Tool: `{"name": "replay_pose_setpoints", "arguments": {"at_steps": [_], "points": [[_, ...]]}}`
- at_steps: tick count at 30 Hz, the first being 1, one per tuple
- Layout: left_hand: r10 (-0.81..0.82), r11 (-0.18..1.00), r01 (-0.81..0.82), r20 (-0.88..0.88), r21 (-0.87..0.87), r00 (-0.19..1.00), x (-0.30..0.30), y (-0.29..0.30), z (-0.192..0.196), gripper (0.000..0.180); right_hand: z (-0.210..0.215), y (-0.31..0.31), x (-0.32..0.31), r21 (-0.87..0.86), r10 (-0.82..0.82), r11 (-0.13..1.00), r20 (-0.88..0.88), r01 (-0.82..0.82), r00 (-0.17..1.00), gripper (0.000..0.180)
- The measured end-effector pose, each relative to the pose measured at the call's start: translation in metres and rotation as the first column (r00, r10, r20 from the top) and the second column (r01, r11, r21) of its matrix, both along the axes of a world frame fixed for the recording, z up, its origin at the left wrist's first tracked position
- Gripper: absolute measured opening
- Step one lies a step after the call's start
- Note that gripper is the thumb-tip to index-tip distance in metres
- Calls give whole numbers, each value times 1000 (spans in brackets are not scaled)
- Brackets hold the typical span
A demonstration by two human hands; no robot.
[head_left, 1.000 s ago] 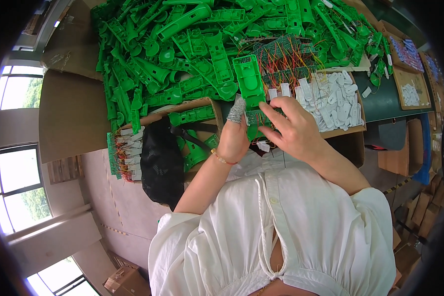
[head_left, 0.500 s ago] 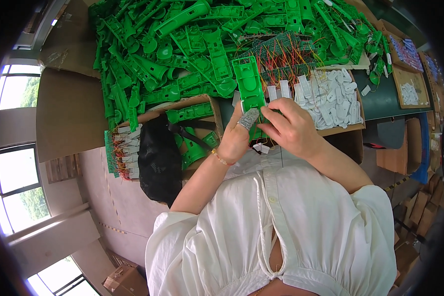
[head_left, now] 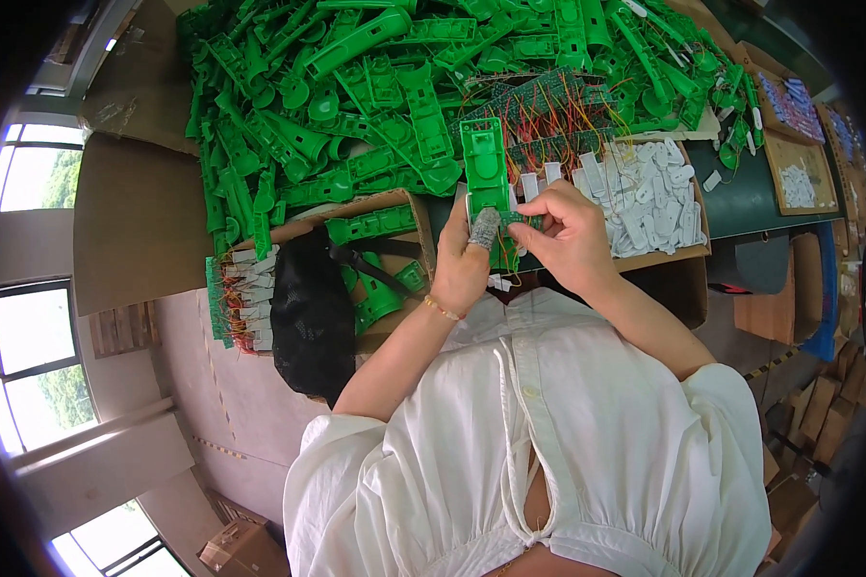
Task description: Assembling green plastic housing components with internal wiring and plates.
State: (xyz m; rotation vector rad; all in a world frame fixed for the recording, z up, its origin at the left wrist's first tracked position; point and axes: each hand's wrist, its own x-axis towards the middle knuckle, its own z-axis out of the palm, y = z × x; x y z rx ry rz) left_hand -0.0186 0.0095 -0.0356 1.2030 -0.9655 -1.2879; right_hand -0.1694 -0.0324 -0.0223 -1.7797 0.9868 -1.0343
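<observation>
My left hand [head_left: 464, 258] is closed round the lower part of a long green plastic housing [head_left: 485, 165], its hollow side facing up. A grey cover wraps the left thumb, which presses on the housing. At the housing's right edge, my right hand [head_left: 575, 238] pinches a small green circuit board [head_left: 522, 219] between thumb and forefinger. Below the housing hangs a small white plastic piece [head_left: 499, 283] near thin wires. The fingers partly hide the housing's lower end.
Green housings [head_left: 356, 106] lie heaped across the table. Beyond my right hand are wired circuit boards [head_left: 553, 106] and a box of white plastic parts [head_left: 659, 197]. To the left, a black mesh bag [head_left: 310, 313] hangs by an open carton [head_left: 416, 207] next to more wired boards [head_left: 245, 298].
The housing's top end has shifted slightly down and right. My right hand has turned a little, and the small circuit board now shows between its fingers.
</observation>
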Motion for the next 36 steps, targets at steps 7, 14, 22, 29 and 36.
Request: {"name": "replay_pose_setpoints", "arguments": {"at_steps": [7, 14, 22, 29, 36], "points": [[29, 989, -15, 95, -146, 995, 3, -3, -4, 43, 5, 5, 6, -51, -47, 998, 42, 49, 998, 19], [67, 980, -39, 142, -196, 988, -1, -1, -2, 46, 5, 7, 3, -88, -63, 994, 32, 66, 997, 21], [-29, 955, 51, 79, -294, 996, 0, 3, 8, 46, 11, 11, 1, -269, -50, 960, 109, 78, 993, 22], [41, 949, 19, 184, -315, 982, -3, 3, 1, 43, 10, 10, 0, -365, -87, 927, 12, 86, 996, 23], [335, 937, -325, 69, -129, 940, 27, -34, -14, 18, 14, 7, -6, -442, -145, 891, -74, 98, 987, 15]]}}
